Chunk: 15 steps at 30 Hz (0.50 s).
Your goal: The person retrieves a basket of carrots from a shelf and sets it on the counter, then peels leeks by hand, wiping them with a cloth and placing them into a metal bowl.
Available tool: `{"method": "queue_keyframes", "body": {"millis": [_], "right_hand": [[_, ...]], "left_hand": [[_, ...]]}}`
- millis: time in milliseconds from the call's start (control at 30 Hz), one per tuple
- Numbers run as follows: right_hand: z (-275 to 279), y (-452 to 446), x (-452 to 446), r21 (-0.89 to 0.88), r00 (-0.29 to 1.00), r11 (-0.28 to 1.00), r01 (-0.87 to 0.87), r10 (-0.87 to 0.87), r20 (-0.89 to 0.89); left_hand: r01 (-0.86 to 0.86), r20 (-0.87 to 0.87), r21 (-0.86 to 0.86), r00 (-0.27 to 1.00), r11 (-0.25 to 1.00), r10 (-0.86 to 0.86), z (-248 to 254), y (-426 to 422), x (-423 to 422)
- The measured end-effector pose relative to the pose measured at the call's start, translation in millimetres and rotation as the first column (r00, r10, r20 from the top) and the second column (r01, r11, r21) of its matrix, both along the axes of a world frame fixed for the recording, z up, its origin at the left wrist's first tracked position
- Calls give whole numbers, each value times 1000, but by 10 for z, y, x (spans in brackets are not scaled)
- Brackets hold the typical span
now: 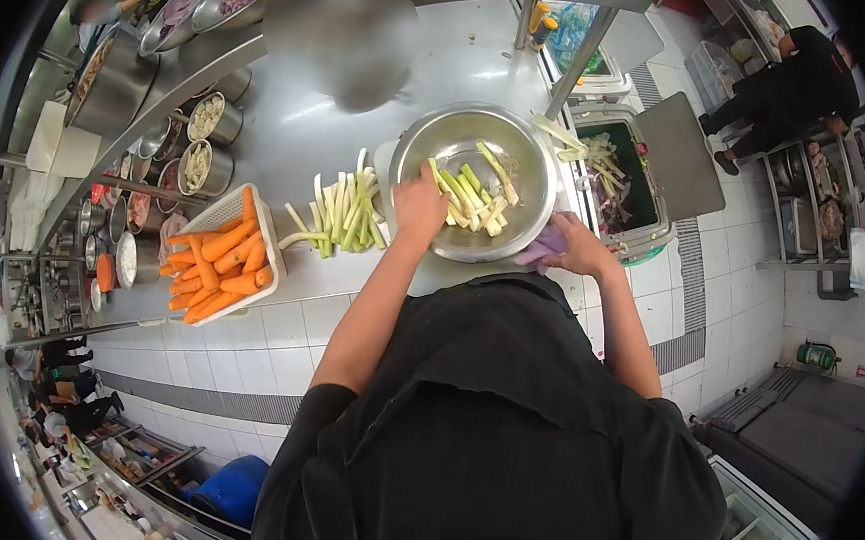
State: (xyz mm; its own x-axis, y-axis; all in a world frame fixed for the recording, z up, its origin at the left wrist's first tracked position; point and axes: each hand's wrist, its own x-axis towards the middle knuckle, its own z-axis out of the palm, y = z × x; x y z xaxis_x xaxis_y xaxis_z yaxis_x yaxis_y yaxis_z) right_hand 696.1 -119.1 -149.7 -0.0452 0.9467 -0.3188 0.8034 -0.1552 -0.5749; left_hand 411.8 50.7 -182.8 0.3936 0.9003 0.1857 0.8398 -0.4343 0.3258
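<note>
A round metal bowl [547, 143] stands on the steel counter with several cut leek pieces [469, 200], white and pale green, lying inside. Over the bowl's left rim reaches my left hand [420, 204], its fingers curled against the leek pieces; the fingertips are partly hidden. At the bowl's lower right, my right hand [577, 246] grips a purple cloth [547, 240] beside the rim. Left of the bowl, a pile of longer leek stalks [341, 213] lies on the counter.
A white basket [275, 249] of carrots [218, 255] sits at the counter's left edge. Metal pots [217, 120] line the left. A bin of trimmings [609, 177] stands right of the counter. Another person [796, 85] stands at the upper right.
</note>
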Motion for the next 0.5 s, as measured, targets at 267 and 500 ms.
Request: {"method": "queue_keyframes", "body": {"millis": [267, 500], "right_hand": [[612, 94, -247, 306, 875, 823, 479, -423, -234], [642, 537, -747, 56, 428, 871, 489, -183, -885]], "left_hand": [[267, 533, -367, 845, 891, -33, 129, -39, 139], [507, 598, -388, 774, 770, -208, 1076, -434, 371]]}}
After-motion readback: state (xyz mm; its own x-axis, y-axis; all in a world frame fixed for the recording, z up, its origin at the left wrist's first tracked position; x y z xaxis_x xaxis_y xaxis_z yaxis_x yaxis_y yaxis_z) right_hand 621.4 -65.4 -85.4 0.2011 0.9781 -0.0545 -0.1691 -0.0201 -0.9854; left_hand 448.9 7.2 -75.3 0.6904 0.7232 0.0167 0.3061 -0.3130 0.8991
